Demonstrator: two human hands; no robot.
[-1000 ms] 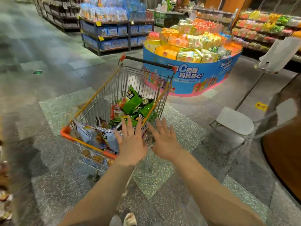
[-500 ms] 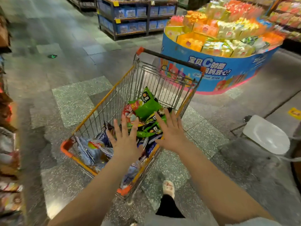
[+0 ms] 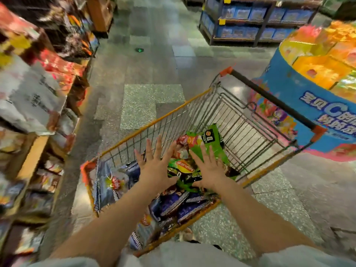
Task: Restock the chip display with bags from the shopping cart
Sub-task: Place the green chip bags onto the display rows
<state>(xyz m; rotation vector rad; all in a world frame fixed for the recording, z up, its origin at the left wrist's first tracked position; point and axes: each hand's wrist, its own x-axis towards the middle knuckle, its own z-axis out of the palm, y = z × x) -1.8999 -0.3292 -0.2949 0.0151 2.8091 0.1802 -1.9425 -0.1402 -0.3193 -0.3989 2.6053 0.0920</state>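
Chip display (image 3: 32, 97): shelving left of the shopping cart (image 3: 192, 105), blurred.
Chip bags: piled inside the cart; green bag (image 3: 213, 149) uppermost, dark blue bags (image 3: 173, 207) at the near end.
Handling: judged light, soft, crushable, slick; take hold at the sealed edges.
Left hand (image 3: 154, 168): above the pile, palm down, fingers spread, holding nothing.
Right hand (image 3: 210, 170): beside it over the green bag, fingers spread, empty.

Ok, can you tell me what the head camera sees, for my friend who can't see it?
Two open hands, left hand and right hand, reach with spread fingers over a shopping cart full of chip bags, green bags in the middle and blue bags nearest. A blurry snack shelf stands on the left, a round blue display behind.
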